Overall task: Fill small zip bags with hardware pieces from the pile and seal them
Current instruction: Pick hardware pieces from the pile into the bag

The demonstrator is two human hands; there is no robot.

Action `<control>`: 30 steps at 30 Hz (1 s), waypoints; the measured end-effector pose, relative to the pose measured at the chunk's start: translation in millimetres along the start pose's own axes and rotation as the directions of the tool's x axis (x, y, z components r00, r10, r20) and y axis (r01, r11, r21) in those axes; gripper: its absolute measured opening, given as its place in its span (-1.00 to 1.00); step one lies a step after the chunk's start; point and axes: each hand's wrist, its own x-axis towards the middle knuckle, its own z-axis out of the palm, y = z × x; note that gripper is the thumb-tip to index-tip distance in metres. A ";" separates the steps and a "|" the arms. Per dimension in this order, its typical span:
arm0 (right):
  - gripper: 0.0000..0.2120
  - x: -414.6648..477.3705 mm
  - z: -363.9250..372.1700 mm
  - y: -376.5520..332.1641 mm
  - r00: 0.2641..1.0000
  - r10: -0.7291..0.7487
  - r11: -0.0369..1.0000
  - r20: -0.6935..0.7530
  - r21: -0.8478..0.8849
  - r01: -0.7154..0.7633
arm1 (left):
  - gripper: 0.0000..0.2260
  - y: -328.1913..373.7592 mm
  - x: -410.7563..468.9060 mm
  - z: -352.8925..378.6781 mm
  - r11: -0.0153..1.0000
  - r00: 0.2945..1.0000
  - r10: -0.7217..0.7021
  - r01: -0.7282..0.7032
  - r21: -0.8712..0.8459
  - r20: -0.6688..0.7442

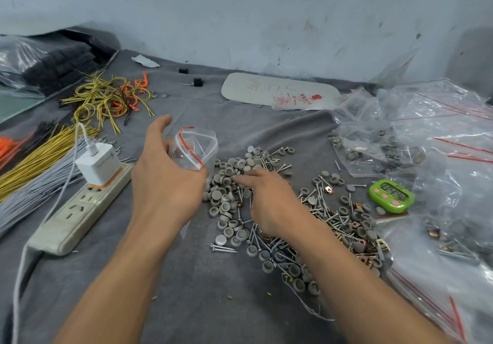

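My left hand (165,181) holds a small clear zip bag (196,147) with a red seal strip, its mouth held open just above the grey cloth. Directly right of the bag lies the pile of hardware (240,183): grey round caps, silver screws and a few copper clips, spreading toward the lower right. My right hand (266,199) rests on the pile, its index finger stretched out onto the grey caps near the bag's mouth, the other fingers curled underneath. The bag looks almost empty.
A white power strip (77,213) with a plugged charger (97,163) lies left of my left arm. Bundles of yellow, grey and orange wire ties (40,162) fill the left side. A green timer (390,195) and heaps of clear zip bags (440,143) sit right.
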 end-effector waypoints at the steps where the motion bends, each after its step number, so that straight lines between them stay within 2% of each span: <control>1: -0.34 -1.3 -1.6 2.2 0.999 0.014 0.999 -0.043 0.038 -0.012 | -0.21 -0.1 -0.1 -0.5 1.000 1.000 0.000 0.000 0.003 0.001; 4: -0.69 -4.8 -3.6 5.6 0.984 0.061 0.991 -0.169 0.130 -0.040 | -0.19 0.5 0.3 -1.4 1.000 1.000 -0.009 0.009 0.003 0.011; 6: -0.82 -5.9 -1.6 2.3 0.987 0.069 0.990 -0.146 0.136 -0.049 | -0.19 1.4 0.4 -1.1 1.000 1.000 -0.006 0.006 0.003 0.014; 9: -0.85 -6.8 2.3 -3.7 0.994 0.062 0.994 -0.095 0.096 -0.053 | -0.20 1.1 0.0 -0.2 1.000 1.000 0.012 -0.012 0.008 0.010; 15: -0.89 -7.5 0.1 -3.3 0.988 0.122 0.991 -0.097 0.064 -0.116 | -0.22 -1.4 0.0 -0.8 0.999 1.000 0.022 -0.022 0.025 0.012; 17: -0.91 -8.8 -6.3 3.7 0.979 0.182 0.974 -0.093 0.155 -0.166 | -0.26 -1.0 0.8 -1.4 0.999 1.000 0.022 -0.022 0.024 0.011; 19: -0.87 -12.1 -17.2 10.1 0.963 0.239 0.925 -0.122 0.329 -0.188 | -0.26 -2.3 1.1 -1.4 0.999 0.999 0.033 -0.033 0.026 0.016; 22: -0.90 -21.3 -34.5 12.3 0.951 0.265 0.772 -0.161 0.626 -0.109 | -0.24 -3.1 0.0 0.0 0.996 0.995 0.068 -0.072 0.049 0.076; 24: -0.89 -29.9 -44.7 6.2 0.943 0.261 0.660 -0.205 0.751 -0.019 | -0.20 -1.7 -2.0 2.8 0.991 0.986 0.079 -0.093 0.091 0.149; 27: -0.91 -36.3 -52.4 -5.3 0.920 0.257 0.620 -0.297 0.781 0.079 | -0.10 0.8 -8.2 8.2 0.975 0.955 0.100 -0.150 0.162 0.281; 30: -0.91 -34.7 -51.3 -12.8 0.911 0.228 0.668 -0.343 0.736 0.110 | -0.05 1.3 -12.3 12.3 0.963 0.912 0.115 -0.200 0.180 0.394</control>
